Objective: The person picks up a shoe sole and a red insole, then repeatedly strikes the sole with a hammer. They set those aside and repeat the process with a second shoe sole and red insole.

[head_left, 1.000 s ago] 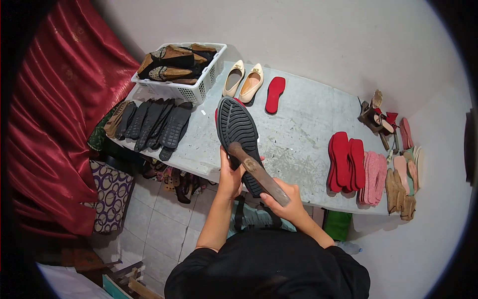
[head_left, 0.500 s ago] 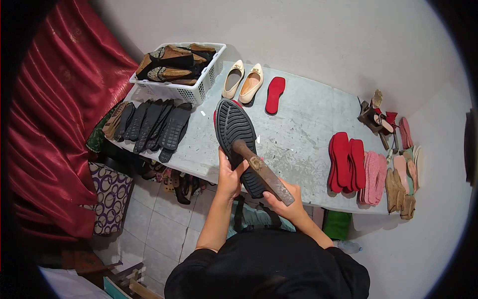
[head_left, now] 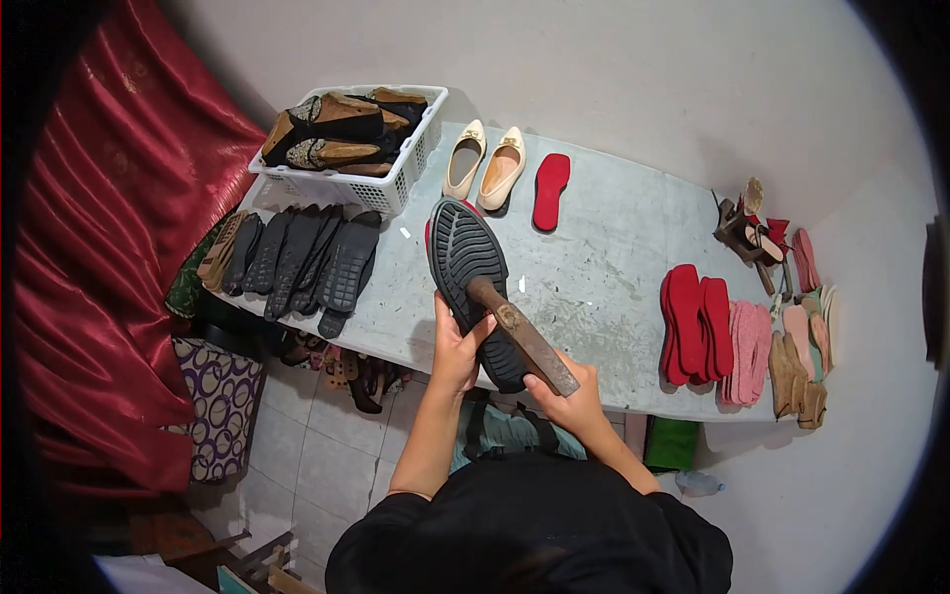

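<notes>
A black ridged shoe sole (head_left: 463, 247) is held up above the table's front edge, its tread facing the camera and a little red showing at its left edge. My left hand (head_left: 457, 351) is closed around the sole's left side near the middle. My right hand (head_left: 574, 401) grips the lower end of a hammer (head_left: 529, 342), beside the sole's heel. The hammer's round, rusty end lies over the middle of the tread. Part of the right fingers is hidden behind the hammer.
On the grey table (head_left: 594, 297) are cream shoes (head_left: 503, 170), a red insole (head_left: 550, 193), red soles (head_left: 683, 322), pink soles (head_left: 744, 351) and black soles (head_left: 348, 262). A white basket (head_left: 396, 193) of shoes stands at the back left. Sandals (head_left: 737, 233) lie at the right.
The view has shifted slightly, so the table items appear a little displaced. The hammer has moved slightly left and up relative to my body, while both hands keep their grip.
</notes>
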